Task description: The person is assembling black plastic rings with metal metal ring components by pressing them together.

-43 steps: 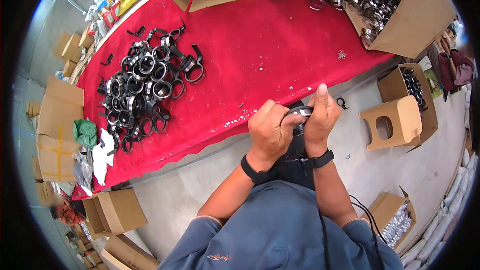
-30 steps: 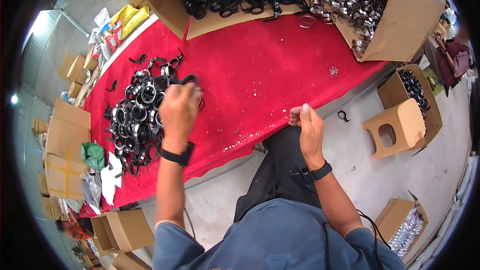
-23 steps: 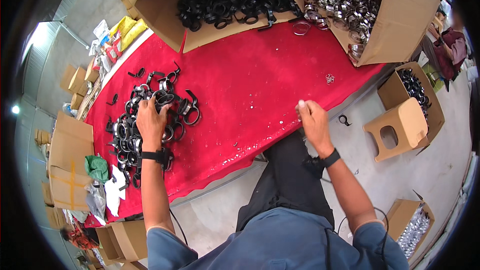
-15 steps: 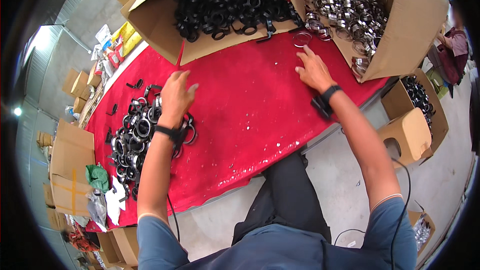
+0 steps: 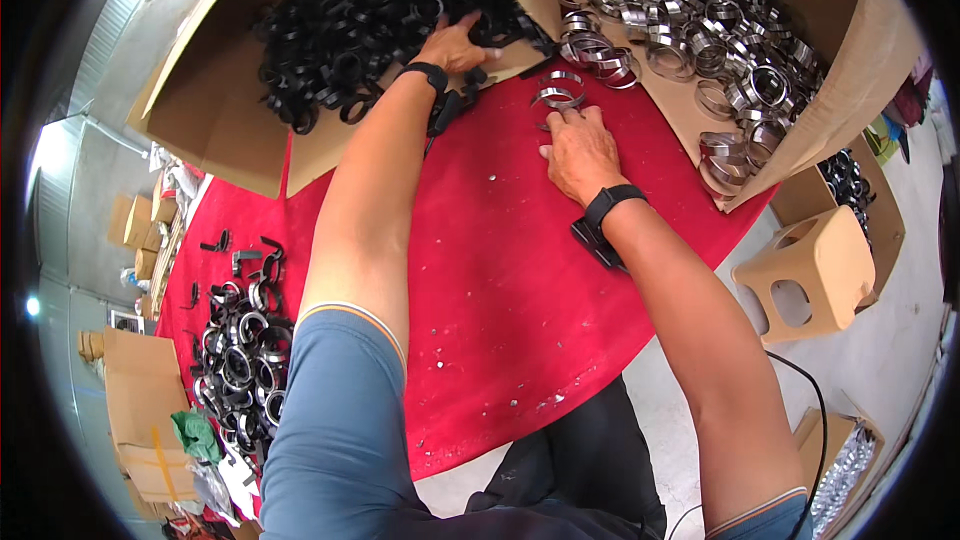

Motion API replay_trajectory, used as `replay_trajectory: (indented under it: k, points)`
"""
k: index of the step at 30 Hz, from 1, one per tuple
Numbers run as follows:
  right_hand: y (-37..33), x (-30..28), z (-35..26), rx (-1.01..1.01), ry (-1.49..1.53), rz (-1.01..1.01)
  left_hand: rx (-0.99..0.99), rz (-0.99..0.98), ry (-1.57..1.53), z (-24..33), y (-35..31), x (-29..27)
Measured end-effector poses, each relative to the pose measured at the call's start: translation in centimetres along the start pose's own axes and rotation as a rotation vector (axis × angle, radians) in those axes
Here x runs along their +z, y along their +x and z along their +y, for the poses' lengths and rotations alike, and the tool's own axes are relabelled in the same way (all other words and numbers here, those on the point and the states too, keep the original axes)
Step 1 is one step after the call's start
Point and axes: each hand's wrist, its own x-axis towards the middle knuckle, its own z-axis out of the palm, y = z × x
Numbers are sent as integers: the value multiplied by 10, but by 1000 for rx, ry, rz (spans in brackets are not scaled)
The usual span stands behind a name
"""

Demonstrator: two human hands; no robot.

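My left hand reaches over the front flap of a cardboard box, among loose black rings. Its fingers and thumb are spread, with nothing visibly held. On the red cloth, my right hand lies at two thin silver metal rings. The fingertips reach the near edge of these rings, and the thumb stands apart from the fingers. Just beyond are more silver rings, heaped in and spilling from a second box. A pile of black rings with silver bands rests at the left, beside my left upper arm.
Both tipped cardboard boxes, the left one and the right one, open toward me along the far edge of the red-covered table. A tan plastic stool stands on the floor at right, next to a box of black parts.
My left hand has moved up and right, from above the left pile into the black rings. My right hand has shifted slightly left and down, to the silver rings. The view has shifted too.
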Motion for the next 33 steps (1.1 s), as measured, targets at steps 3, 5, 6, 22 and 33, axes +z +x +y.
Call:
replay_trajectory:
  k: [3,5,6,22,33]
  points:
    - [-3,0,14,29,25,12,-105,-120,123,15,-17,27]
    - [0,-1,11,8,54,-13,-47,-70,157,-1,-36,12]
    - [1,-1,7,-27,60,32,-60,-54,149,-13,-51,7]
    - [-84,-85,-76,29,430,-518,258,-228,-413,54,-382,-46]
    - [-181,-66,-96,256,274,-294,16,221,-623,3,-470,-68]
